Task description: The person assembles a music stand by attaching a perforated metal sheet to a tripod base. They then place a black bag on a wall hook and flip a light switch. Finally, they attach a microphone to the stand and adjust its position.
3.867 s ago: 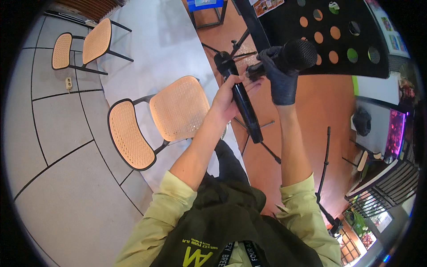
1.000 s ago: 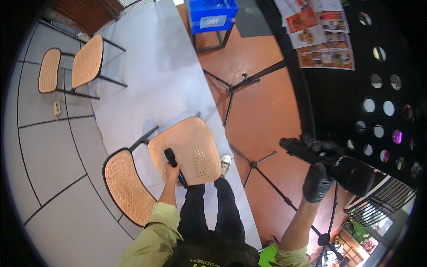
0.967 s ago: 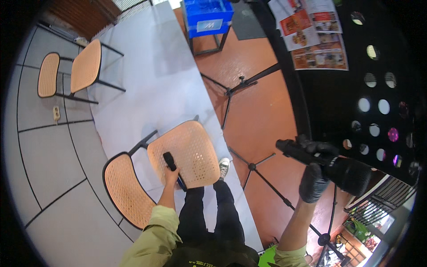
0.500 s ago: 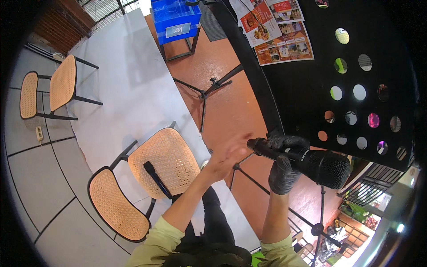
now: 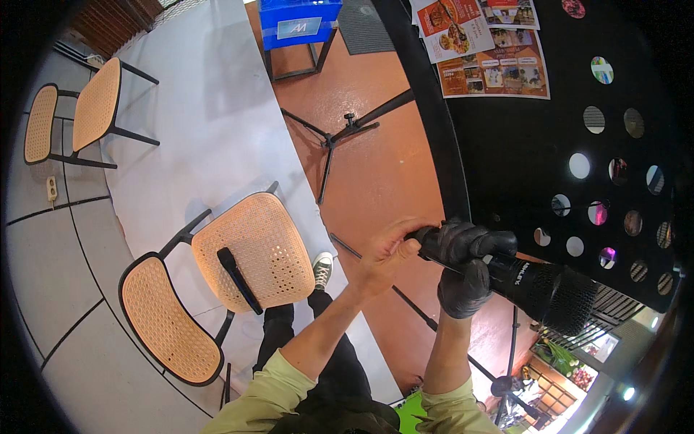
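A black handheld microphone (image 5: 538, 286) with a mesh head lies across my right hand (image 5: 468, 271), its head pointing to the lower right. That hand wears a black glove and is wrapped around the body. My bare left hand (image 5: 383, 260) pinches the tail end of the microphone with thumb and fingers; part of the fingers is hidden behind it. A second black microphone (image 5: 238, 281) rests on the woven seat of the near chair (image 5: 282, 253), left of my forearms.
A black panel with round holes (image 5: 506, 152) stands at the right, with printed leaflets (image 5: 495, 72) on it. Stand legs (image 5: 330, 141) spread over the brown floor. A blue box (image 5: 300, 22) sits at the back. Another woven chair (image 5: 97, 105) is far left.
My left hand has moved right and closed on the microphone's tail end. The view has shifted, so the chairs and box sit further up or left.
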A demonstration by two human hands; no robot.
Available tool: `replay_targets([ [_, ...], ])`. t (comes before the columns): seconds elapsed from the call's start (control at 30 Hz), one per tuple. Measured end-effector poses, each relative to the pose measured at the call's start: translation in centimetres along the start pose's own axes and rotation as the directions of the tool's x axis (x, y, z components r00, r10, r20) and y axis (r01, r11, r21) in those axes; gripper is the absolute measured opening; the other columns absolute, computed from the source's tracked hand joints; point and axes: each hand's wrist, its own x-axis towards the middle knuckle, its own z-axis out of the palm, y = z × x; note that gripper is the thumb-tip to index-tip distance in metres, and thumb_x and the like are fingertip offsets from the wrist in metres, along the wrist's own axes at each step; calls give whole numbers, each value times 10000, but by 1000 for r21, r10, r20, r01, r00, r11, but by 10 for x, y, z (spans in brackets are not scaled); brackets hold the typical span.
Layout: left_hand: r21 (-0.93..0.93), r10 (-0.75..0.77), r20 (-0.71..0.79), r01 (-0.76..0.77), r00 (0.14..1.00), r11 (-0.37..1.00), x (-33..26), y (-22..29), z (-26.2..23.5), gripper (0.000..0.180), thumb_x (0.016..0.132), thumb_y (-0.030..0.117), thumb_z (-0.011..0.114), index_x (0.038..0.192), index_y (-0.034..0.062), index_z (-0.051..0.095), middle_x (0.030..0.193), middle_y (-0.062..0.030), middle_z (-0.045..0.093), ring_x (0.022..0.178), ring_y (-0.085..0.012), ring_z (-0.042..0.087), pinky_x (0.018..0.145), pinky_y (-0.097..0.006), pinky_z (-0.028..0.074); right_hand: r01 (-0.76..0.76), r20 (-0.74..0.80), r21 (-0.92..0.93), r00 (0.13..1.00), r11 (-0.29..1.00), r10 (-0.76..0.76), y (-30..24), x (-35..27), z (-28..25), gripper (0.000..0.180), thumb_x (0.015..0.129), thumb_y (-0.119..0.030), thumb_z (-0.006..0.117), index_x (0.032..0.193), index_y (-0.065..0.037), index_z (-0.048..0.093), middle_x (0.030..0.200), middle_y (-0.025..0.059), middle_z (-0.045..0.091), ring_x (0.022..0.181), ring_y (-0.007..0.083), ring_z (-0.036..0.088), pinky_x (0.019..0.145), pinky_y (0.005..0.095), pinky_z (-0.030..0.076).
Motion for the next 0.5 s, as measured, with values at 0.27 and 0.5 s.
replay_targets([
  [0.27,48,21,-65,-18,998,999,-1,0,7,451,982,344,522,1239,-25,541,1122,-62,548,1014,-123,556,867,-261,475,25,144,61,989,998,-34,0,11,0,326,886,-324,635,887,-118,383,686,31,455,616,158,461,632,334,427],
  [0.5,-80,-61,-58,57,996,995,-5,-3,10,419,992,312,513,1239,-25,536,1115,-55,560,1025,-117,545,880,-268,463,23,145,52,989,998,-30,2,9,-4,343,888,-308,644,886,-103,369,667,39,440,602,171,455,584,336,429],
])
